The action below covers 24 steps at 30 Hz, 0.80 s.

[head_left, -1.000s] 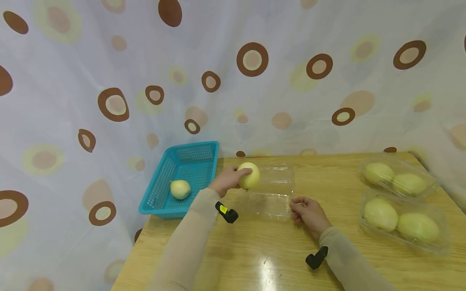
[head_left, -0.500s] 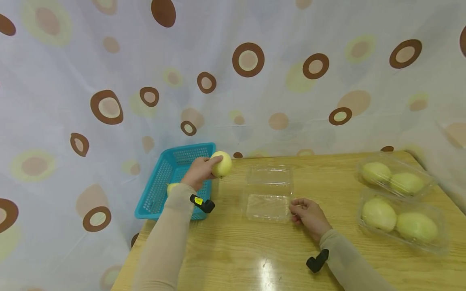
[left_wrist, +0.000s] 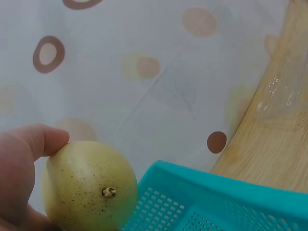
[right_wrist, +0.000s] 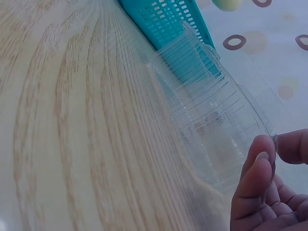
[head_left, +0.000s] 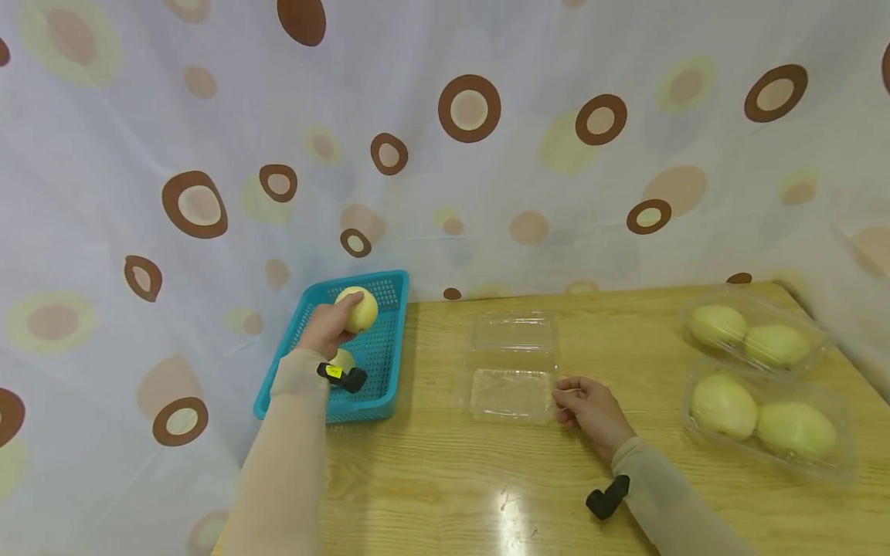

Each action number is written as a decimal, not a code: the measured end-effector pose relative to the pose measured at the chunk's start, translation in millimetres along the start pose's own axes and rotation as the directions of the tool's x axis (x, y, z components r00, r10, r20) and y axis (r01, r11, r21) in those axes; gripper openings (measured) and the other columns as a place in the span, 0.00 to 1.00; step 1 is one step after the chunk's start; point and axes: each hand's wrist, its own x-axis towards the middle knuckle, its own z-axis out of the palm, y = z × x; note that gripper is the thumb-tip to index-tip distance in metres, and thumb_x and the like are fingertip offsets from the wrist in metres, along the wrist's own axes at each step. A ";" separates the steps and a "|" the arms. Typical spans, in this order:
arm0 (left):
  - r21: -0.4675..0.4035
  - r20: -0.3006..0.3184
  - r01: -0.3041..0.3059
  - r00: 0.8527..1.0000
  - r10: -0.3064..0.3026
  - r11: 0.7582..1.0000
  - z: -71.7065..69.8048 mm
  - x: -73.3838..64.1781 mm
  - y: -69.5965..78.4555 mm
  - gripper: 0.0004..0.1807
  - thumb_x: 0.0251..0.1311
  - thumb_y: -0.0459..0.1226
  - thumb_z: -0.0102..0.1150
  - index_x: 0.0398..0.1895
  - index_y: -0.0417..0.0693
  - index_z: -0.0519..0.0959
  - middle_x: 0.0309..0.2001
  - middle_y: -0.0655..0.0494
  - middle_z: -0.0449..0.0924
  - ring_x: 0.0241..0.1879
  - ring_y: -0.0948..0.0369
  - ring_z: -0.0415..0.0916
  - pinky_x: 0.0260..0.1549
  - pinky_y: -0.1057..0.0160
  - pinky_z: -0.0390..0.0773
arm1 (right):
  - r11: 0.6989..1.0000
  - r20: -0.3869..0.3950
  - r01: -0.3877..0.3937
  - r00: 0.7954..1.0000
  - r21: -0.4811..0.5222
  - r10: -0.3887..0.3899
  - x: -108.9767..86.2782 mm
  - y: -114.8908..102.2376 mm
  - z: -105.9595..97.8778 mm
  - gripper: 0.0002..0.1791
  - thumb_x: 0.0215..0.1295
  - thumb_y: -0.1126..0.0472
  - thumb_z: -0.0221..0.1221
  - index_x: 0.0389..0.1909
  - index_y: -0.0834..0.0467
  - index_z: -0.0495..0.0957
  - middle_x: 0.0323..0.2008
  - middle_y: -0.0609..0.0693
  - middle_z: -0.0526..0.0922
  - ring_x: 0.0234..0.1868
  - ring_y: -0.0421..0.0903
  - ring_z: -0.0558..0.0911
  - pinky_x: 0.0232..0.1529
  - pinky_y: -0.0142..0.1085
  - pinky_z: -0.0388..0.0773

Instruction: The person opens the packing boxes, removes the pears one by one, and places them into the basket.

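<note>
In the head view my left hand (head_left: 330,327) grips a small pale yellow melon (head_left: 358,310) above the blue basket (head_left: 384,386). Close up in the left wrist view, the melon's brown-speckled end with its stubby stem scar (left_wrist: 109,192) faces the camera. A second pale melon (head_left: 344,361) lies in the basket, partly covered by my wrist. My right hand (head_left: 591,409) pinches the right edge of a clear plastic clamshell box (head_left: 513,394), which lies unfolded on the table. In the right wrist view, thumb and fingertips hold the box's rim (right_wrist: 250,108).
Two more clear boxes, each with two yellow melons, stand at the right: a rear box (head_left: 820,337) and a front box (head_left: 844,432). A patterned curtain (head_left: 528,154) hangs behind the wooden table (head_left: 445,479).
My left hand has carried the melon leftward, from over the unfolded clear box to above the blue basket. My right hand keeps its place at the box's edge.
</note>
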 end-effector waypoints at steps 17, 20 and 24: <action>0.111 -0.218 0.157 0.967 -0.130 0.981 -49.9 7.8 -44.5 0.43 0.59 0.54 0.59 0.64 0.30 0.59 0.44 0.46 0.66 0.25 0.61 0.67 0.28 0.64 0.74 | 1.000 0.008 0.001 1.000 0.004 -0.001 2.7 0.9 -3.3 0.22 0.70 0.60 0.56 0.57 0.71 0.66 0.37 0.57 0.79 0.29 0.43 0.80 0.29 0.34 0.79; 0.144 -0.218 0.169 0.967 -0.135 0.975 -54.2 10.7 -51.9 0.43 0.59 0.54 0.59 0.63 0.28 0.59 0.41 0.45 0.66 0.19 0.62 0.65 0.23 0.64 0.73 | 1.000 0.003 -0.003 1.000 0.003 0.003 2.7 1.5 -2.7 0.22 0.70 0.61 0.56 0.57 0.71 0.66 0.37 0.57 0.79 0.29 0.43 0.80 0.29 0.34 0.79; 0.163 -0.223 0.176 0.965 -0.138 0.971 -57.3 13.4 -61.1 0.45 0.59 0.54 0.59 0.64 0.27 0.58 0.44 0.42 0.66 0.21 0.59 0.66 0.22 0.64 0.72 | 1.000 -0.005 -0.007 1.000 0.004 0.007 2.4 1.4 -2.1 0.22 0.70 0.61 0.56 0.57 0.71 0.66 0.37 0.57 0.78 0.29 0.43 0.80 0.30 0.34 0.79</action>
